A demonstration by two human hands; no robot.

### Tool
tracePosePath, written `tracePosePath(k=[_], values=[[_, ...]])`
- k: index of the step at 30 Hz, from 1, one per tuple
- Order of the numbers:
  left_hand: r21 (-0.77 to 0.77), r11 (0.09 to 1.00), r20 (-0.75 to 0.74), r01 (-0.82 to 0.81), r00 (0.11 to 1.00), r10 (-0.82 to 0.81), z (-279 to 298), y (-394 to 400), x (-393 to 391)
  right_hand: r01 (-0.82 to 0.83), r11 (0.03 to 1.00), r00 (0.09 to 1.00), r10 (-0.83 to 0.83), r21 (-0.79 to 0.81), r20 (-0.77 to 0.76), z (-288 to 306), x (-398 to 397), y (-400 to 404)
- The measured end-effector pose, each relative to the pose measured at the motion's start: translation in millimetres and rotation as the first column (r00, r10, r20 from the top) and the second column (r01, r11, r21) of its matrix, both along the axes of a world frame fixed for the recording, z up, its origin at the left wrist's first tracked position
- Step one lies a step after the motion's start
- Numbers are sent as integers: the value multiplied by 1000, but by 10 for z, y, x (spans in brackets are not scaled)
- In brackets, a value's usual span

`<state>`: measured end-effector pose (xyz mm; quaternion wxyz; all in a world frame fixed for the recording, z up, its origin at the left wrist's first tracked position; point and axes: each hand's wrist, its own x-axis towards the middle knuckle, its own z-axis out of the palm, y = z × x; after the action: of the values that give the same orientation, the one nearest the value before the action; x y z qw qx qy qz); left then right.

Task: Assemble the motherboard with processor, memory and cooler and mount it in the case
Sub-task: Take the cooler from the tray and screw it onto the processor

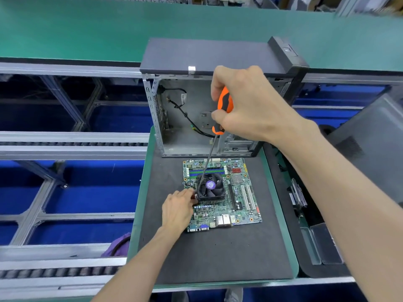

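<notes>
A green motherboard (242, 205) lies flat on the dark mat (213, 256). A black cooler fan (211, 186) with a purple hub label sits on it, and memory sticks (206, 171) fill the slots behind the cooler. My right hand (246, 103) grips the orange and black handle of a screwdriver (224, 110); its long shaft slants down to the cooler's near left corner. My left hand (177, 209) rests on the board's left edge, fingertips touching the cooler's left corner. The open case (189, 118) stands upright behind the board.
A loose black cable (187, 115) hangs inside the case. A grey side panel (370, 140) leans at the right, with dark trays (322, 245) below it. Roller conveyor rails (65, 144) and blue bins lie to the left. A green bench surface (87, 29) runs behind.
</notes>
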<state>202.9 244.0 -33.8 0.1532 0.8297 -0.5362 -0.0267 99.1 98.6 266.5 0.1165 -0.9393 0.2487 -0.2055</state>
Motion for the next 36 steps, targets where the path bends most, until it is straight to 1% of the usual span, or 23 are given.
tracePosePath(k=[1, 3, 6, 7, 9, 11, 13, 18, 20, 24, 26, 31, 34, 36], values=[[-5, 1000, -8, 1, 1000, -1, -11, -5, 3, -2, 1000, 1000, 2, 3, 1, -11, -1, 6], [2, 1000, -89, -12, 996, 12, -59, -18, 19, -3, 1000, 1000, 3, 14, 4, -43, 0, 14], [52, 996, -323, -78, 942, 90, -103, -41, 88, -8, 1000, 1000, 8, 24, 1, -102, 11, 22], [39, 994, -415, -101, 903, 108, -96, -36, 104, -12, 1000, 1000, 12, 25, -4, -117, 16, 25], [-72, 987, -604, -141, 794, 69, -65, -22, 112, -23, 999, 1000, 23, 32, -7, -139, 30, 35], [-170, 969, -703, -181, 711, 9, -51, -3, 101, -38, 998, 999, 39, 41, -13, -153, 41, 47], [-200, 956, -725, -216, 688, 4, -38, 4, 76, -50, 998, 998, 51, 41, -30, -168, 46, 67], [-224, 935, -717, -276, 697, 33, -10, -44, 44, -50, 998, 999, 50, 27, -14, -138, 41, 90], [-217, 937, -711, -274, 702, 40, -19, -62, 42, -52, 998, 998, 52, 38, -18, -115, 45, 106], [-169, 941, -737, -293, 672, 77, -48, -55, 12, -73, 996, 996, 76, 47, -56, -72, 45, 155], [-168, 935, -741, -313, 665, 89, -59, -49, -4, -93, 994, 991, 98, 54, -88, -29, 50, 183], [-215, 934, -686, -287, 725, 64, -43, -35, -5, -139, 985, 965, 158, 105, -208, 98, 61, 228], [-215, 936, -684, -278, 727, 59, -53, -26, -13, -111, 993, 962, 120, 51, -246, 78, 96, 264], [-191, 939, -705, -287, 705, 72, -58, -20, -8, -66, 996, 962, 46, -67, -270, 27, 122, 321]])
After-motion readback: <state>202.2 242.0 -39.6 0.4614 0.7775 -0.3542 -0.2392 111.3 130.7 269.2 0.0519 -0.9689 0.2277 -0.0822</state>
